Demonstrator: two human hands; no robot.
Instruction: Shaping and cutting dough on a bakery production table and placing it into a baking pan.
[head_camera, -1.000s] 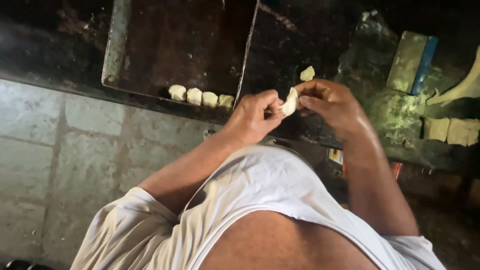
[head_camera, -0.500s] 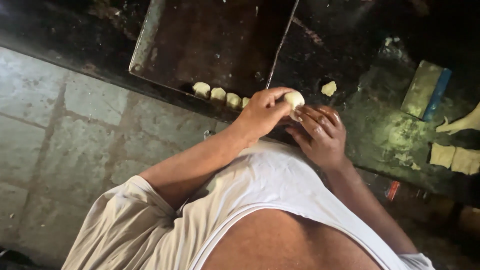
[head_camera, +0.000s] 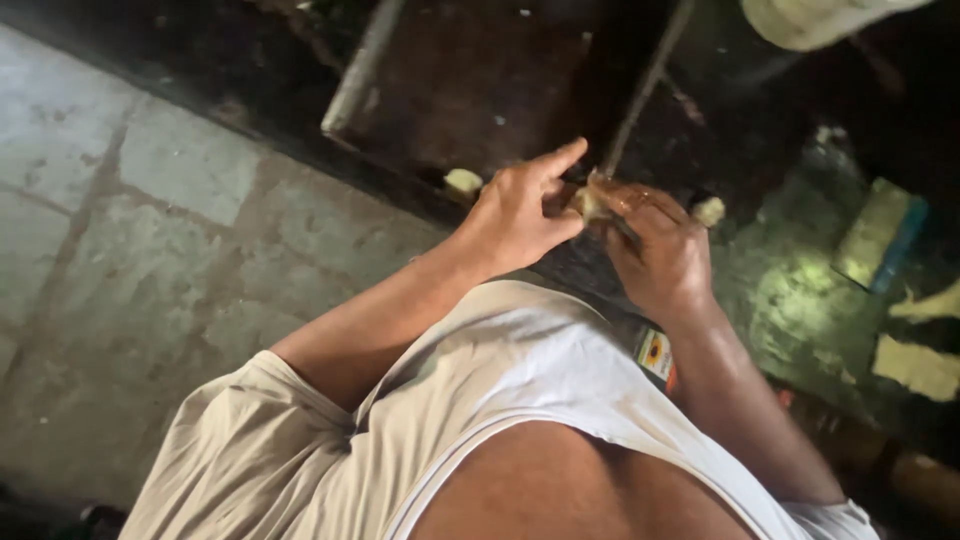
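Note:
My left hand (head_camera: 520, 215) and my right hand (head_camera: 655, 250) meet over the near edge of a dark work surface. Between their fingertips they pinch a small pale dough piece (head_camera: 590, 205), mostly hidden by the fingers. My left index finger sticks out straight. A second dough piece (head_camera: 463, 182) lies at the near edge of a dark metal tray (head_camera: 470, 90), just left of my left hand. A third dough piece (head_camera: 709, 210) lies just right of my right hand.
Flat pale dough sheets (head_camera: 915, 365) lie at the far right on the greenish, stained surface. A green and blue block (head_camera: 880, 235) sits above them. A pale rounded object (head_camera: 820, 20) shows at the top right. Grey stone floor (head_camera: 150, 230) fills the left.
The view has closed in and shifted. My right hand has joined the left on the dough piece, which the left hand alone held half a second ago. Fewer dough pieces on the tray show now.

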